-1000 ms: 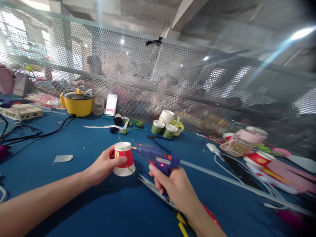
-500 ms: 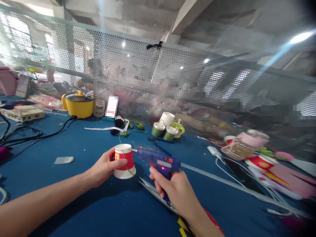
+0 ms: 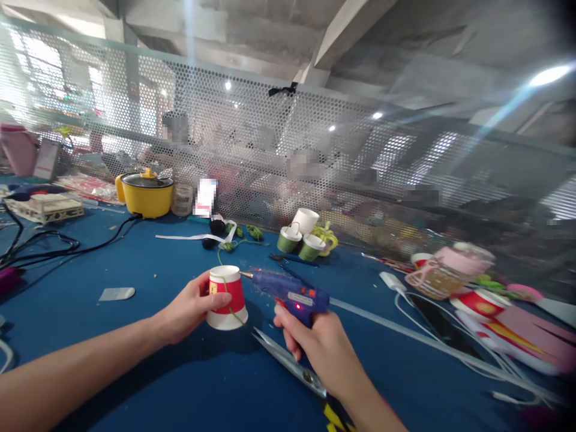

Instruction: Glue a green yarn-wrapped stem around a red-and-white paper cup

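Note:
My left hand (image 3: 193, 306) is closed around a red and white paper cup (image 3: 236, 294), which stands upside down in its grip, with the thumb across the front. A strand of green yarn (image 3: 230, 309) runs down over the cup's side and trails back toward small green yarn bundles (image 3: 254, 233). In my right hand (image 3: 315, 342) is a blue hot glue gun (image 3: 288, 291) with a red light lit. Its metal nozzle points left, at the cup's upper right edge; whether it touches I cannot tell. Scissors (image 3: 288, 363) lie on the table below the glue gun.
Two green-wrapped cups and a white cup (image 3: 306, 221) stand at the back, with pliers (image 3: 294, 260) before them. A yellow pot (image 3: 147, 197) with a black cord sits back left. On the right lie a phone (image 3: 443, 324), white cables and a jar (image 3: 436, 273). Behind runs a perforated screen (image 3: 252, 138).
The camera view has shifted slightly, so the whole scene sits a little lower. Both hands keep their hold, and the nozzle stays at the cup's upper edge.

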Tool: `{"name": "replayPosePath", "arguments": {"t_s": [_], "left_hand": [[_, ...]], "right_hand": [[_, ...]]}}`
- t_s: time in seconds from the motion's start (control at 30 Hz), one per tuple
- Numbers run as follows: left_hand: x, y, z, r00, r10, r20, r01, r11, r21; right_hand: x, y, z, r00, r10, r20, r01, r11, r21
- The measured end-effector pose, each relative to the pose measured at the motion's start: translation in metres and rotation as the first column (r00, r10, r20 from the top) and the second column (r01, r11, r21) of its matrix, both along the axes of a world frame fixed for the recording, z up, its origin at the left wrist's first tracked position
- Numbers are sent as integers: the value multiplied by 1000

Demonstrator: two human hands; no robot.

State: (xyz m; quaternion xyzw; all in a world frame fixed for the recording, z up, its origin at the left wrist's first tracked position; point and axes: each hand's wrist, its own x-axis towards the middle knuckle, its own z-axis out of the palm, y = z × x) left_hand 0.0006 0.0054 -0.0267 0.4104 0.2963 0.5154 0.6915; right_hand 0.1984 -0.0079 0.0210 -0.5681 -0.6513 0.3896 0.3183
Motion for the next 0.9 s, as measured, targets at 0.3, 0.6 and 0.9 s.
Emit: {"name": "replayPosePath", "arguments": {"t_s": [0.3, 0.6, 0.9], "left_hand": [[-2, 2, -3, 1000, 13, -19, -12, 1000, 8], [-5, 2, -2, 998, 60, 6, -60, 998, 2], [-4, 3, -1, 997, 81, -3, -81, 997, 8]], "right_hand": [[9, 20, 1, 956, -15, -292, -1, 999, -54], [20, 58, -22, 945, -230, -233, 189, 965, -184], [41, 81, -49, 884, -268, 383, 225, 962, 154]]}}
